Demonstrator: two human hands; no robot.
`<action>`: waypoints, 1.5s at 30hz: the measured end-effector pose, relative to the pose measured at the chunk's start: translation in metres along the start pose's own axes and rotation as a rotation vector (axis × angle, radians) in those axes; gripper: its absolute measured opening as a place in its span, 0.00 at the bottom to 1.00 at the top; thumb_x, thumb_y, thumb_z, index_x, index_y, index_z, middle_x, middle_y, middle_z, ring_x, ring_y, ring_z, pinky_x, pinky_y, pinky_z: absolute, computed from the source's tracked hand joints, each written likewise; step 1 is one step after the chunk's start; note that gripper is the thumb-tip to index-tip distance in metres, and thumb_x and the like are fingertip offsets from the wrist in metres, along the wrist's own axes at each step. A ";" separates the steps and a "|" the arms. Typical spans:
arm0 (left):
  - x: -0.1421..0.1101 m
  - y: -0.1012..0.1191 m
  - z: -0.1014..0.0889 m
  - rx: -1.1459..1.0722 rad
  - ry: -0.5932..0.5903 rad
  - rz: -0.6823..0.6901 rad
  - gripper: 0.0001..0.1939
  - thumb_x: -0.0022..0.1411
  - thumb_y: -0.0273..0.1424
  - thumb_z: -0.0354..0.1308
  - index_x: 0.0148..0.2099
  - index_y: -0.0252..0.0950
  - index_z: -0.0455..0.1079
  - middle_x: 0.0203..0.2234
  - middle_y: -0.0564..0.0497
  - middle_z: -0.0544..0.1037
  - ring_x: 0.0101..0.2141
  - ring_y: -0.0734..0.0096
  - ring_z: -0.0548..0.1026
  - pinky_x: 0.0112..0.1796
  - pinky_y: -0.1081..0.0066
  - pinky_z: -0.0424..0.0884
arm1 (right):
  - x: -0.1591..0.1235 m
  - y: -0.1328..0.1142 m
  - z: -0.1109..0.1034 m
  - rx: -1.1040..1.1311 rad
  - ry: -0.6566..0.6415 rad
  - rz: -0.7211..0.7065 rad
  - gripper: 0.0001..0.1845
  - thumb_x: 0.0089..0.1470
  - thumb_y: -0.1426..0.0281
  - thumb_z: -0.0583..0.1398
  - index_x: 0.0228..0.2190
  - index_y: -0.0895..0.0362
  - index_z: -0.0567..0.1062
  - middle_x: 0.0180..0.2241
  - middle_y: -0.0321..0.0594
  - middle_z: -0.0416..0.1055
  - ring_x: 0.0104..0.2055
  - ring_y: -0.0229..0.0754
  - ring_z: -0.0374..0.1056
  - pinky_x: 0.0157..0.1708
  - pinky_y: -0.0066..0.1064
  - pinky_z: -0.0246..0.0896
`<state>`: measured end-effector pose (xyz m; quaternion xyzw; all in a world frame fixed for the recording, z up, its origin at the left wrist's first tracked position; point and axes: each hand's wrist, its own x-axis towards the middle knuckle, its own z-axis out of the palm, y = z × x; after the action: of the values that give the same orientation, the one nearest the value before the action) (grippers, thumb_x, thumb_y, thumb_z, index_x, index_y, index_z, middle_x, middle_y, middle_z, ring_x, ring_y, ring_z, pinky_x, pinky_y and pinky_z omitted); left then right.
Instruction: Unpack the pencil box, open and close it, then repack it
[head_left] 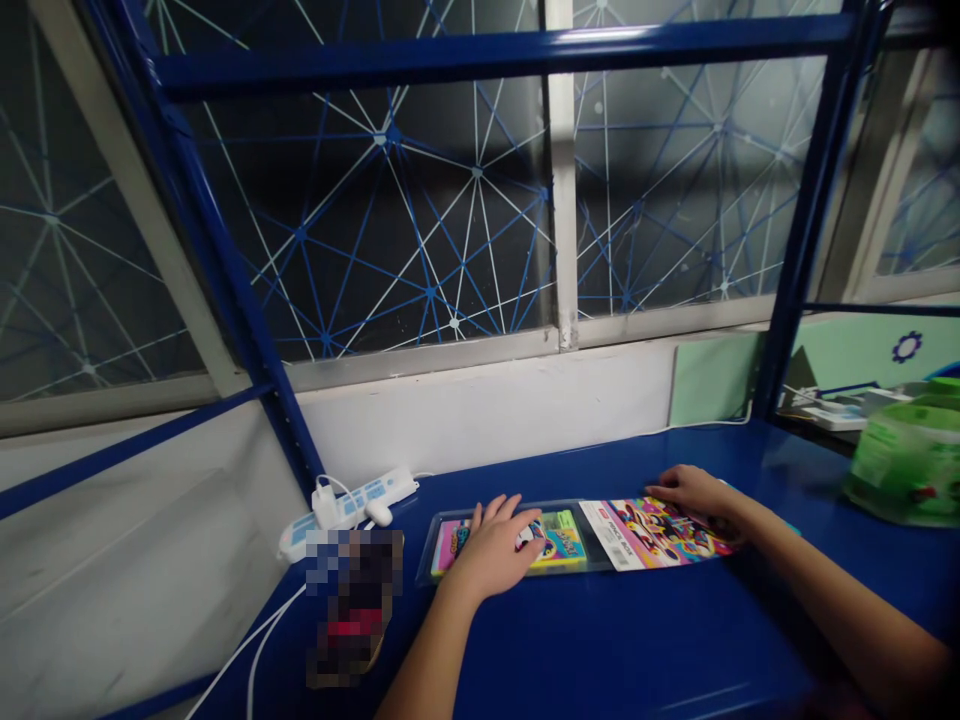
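A colourful pencil box (559, 540) is lying flat inside a clear plastic tray (429, 562), its pink, yellow and green cartoon print showing through. A long printed card (664, 530) with a white barcode label is lying against the tray's right end. The left hand (491, 555) is resting over the tray, and the right hand (694, 495) is resting on the card's far edge.

We look over a blue table (600, 650) beneath a blue steel frame (502, 55), toward a white wall (480, 410) and wide windows (375, 230) patterned with blue-and-white lines, the light dim
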<state>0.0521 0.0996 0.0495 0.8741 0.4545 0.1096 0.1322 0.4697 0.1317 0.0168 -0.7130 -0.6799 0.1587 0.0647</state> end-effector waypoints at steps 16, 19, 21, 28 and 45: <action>-0.002 0.002 -0.003 0.001 -0.025 0.000 0.28 0.68 0.52 0.46 0.66 0.53 0.61 0.70 0.50 0.56 0.70 0.51 0.47 0.65 0.39 0.39 | 0.006 0.009 0.014 0.092 0.059 0.064 0.18 0.63 0.59 0.60 0.50 0.56 0.73 0.51 0.41 0.72 0.48 0.47 0.72 0.46 0.43 0.70; -0.003 0.003 -0.005 0.000 -0.027 0.000 0.28 0.68 0.52 0.46 0.66 0.52 0.61 0.70 0.48 0.56 0.70 0.51 0.47 0.65 0.40 0.39 | 0.004 0.010 0.017 0.134 0.079 0.063 0.19 0.63 0.59 0.61 0.50 0.57 0.73 0.51 0.41 0.72 0.48 0.47 0.72 0.46 0.43 0.70; -0.003 0.004 -0.005 -0.001 -0.028 -0.003 0.28 0.68 0.52 0.46 0.66 0.51 0.61 0.70 0.47 0.56 0.70 0.51 0.48 0.65 0.40 0.40 | 0.002 0.010 0.019 0.157 0.080 0.058 0.19 0.63 0.59 0.61 0.50 0.57 0.73 0.51 0.41 0.72 0.48 0.48 0.72 0.46 0.43 0.70; -0.004 0.004 -0.004 -0.002 -0.021 0.005 0.29 0.68 0.53 0.45 0.66 0.52 0.61 0.70 0.47 0.56 0.70 0.52 0.48 0.65 0.40 0.40 | -0.006 0.013 0.019 0.195 0.079 0.091 0.18 0.63 0.59 0.61 0.49 0.57 0.74 0.50 0.40 0.72 0.47 0.48 0.72 0.46 0.43 0.70; 0.001 0.001 0.003 0.069 0.006 0.013 0.28 0.70 0.52 0.43 0.66 0.52 0.61 0.69 0.47 0.57 0.69 0.51 0.49 0.65 0.39 0.43 | -0.019 0.004 0.002 0.077 0.101 0.097 0.17 0.63 0.59 0.60 0.49 0.56 0.74 0.51 0.41 0.72 0.47 0.46 0.72 0.46 0.42 0.70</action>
<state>0.0544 0.0991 0.0467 0.8806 0.4528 0.0976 0.1000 0.4722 0.1125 0.0166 -0.7491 -0.6339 0.1514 0.1187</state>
